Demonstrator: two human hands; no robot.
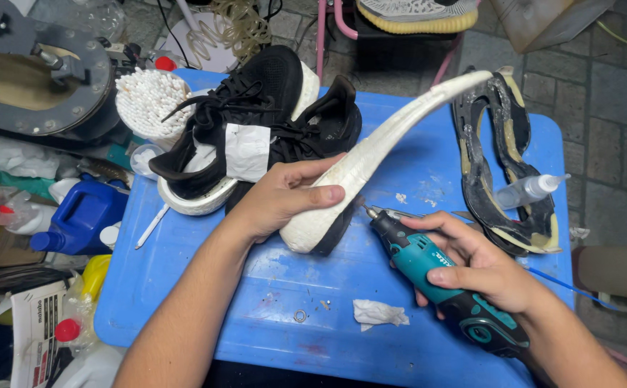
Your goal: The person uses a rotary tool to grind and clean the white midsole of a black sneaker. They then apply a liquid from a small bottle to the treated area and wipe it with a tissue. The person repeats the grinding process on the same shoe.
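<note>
The white foam midsole (371, 154) is sitting heel-down on the blue table (270, 287), curving up and away. The left hand (281, 197) is gripping its heel end, fingers (321, 194) wrapped around it. Just beside it, the right hand (482, 269) is clamping a teal rotary tool (436, 276), bit pointing at the midsole's edge. Black sneakers (256, 122) are lying behind, peeled outsoles (497, 158) off to the right.
</note>
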